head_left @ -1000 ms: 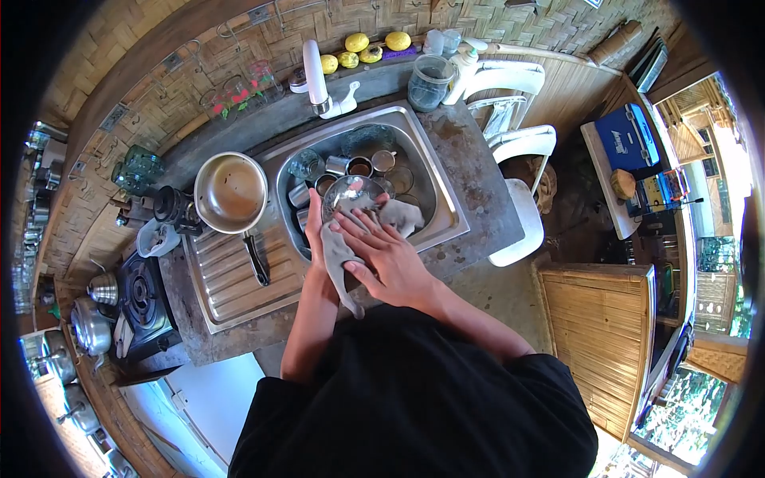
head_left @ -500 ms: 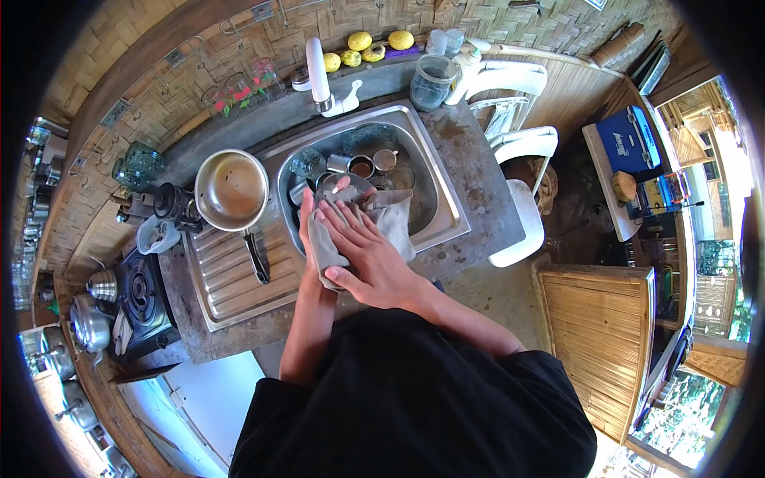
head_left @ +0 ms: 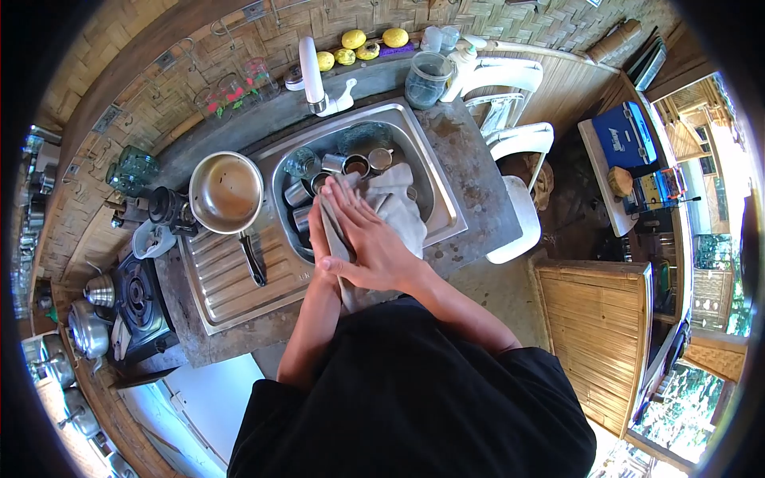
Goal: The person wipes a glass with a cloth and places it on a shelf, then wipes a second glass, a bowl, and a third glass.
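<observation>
A grey cloth (head_left: pixel 396 217) hangs over the near side of the sink basin (head_left: pixel 441 191), part of it between my two hands. My left hand (head_left: pixel 320 239) is upright at the cloth's left side, mostly covered by the other hand. My right hand (head_left: pixel 366 243) presses its palm side against the cloth and my left hand, fingers pointing at the tap. Beyond my fingertips, metal cups (head_left: pixel 355 166) and a glass (head_left: pixel 302 163) lie in the basin.
A steel pan (head_left: pixel 226 193) with a black handle rests on the ribbed drainboard (head_left: pixel 219 275). Behind the sink are a white tap (head_left: pixel 311 72), yellow fruits (head_left: pixel 394 37) and a glass jar (head_left: pixel 428 80). A stove (head_left: pixel 137 299) is at the left, white chairs (head_left: pixel 522 219) at the right.
The cloth has opened out to the right and hangs lower. My hands have turned from lying over the bundled cloth to standing palm to palm around it.
</observation>
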Demonstrator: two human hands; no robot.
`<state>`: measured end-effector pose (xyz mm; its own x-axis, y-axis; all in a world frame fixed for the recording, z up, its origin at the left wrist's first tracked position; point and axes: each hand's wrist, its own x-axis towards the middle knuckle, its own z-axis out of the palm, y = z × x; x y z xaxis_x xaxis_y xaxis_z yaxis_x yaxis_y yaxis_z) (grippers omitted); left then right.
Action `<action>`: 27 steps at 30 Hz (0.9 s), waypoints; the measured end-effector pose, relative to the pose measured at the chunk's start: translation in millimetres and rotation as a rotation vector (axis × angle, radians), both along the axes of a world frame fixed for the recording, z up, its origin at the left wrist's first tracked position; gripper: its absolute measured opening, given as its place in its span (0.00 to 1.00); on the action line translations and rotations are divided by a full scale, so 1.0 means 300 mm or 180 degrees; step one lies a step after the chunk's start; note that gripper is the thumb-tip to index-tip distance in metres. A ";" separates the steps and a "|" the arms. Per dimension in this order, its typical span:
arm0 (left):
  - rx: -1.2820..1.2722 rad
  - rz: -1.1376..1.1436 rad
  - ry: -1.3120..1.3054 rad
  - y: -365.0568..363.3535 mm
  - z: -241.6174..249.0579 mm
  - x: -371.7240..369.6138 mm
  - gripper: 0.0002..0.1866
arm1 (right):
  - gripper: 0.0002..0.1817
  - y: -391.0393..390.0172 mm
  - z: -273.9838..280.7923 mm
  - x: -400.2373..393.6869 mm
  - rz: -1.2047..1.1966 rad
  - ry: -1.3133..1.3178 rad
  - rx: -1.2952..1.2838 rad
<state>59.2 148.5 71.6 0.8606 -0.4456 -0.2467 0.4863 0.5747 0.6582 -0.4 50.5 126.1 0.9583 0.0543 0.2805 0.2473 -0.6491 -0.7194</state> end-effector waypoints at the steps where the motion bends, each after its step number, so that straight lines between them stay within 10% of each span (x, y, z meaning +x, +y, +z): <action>1: -0.0142 0.0267 0.0468 -0.003 -0.020 0.020 0.34 | 0.51 0.002 0.006 -0.011 0.0072 -0.0144 -0.0183; 5: -0.1014 -0.1142 0.0683 0.075 0.036 0.066 0.41 | 0.45 0.039 -0.002 -0.067 0.0175 -0.0140 -0.0426; 17: -0.0154 -0.0428 0.0774 -0.007 0.153 0.046 0.37 | 0.38 0.000 -0.007 -0.014 -0.0282 -0.0376 -0.0133; 21: 0.0087 -0.0697 0.0679 0.018 0.096 0.046 0.37 | 0.25 0.015 -0.052 -0.022 -0.0554 -0.0614 0.0723; 24: 0.0287 -0.0967 0.0513 0.058 0.067 0.087 0.33 | 0.20 -0.059 -0.039 -0.044 -0.1008 0.0681 0.1702; 27: 0.0942 -0.0918 -0.0282 0.076 0.117 0.085 0.18 | 0.15 -0.106 -0.050 -0.028 -0.1246 -0.0222 0.3011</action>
<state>84.6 171.3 106.7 0.7345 -0.5924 -0.3309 0.5338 0.2032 0.8209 -8.8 18.8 111.1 0.8411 -0.5311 0.1019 0.2010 0.1321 -0.9706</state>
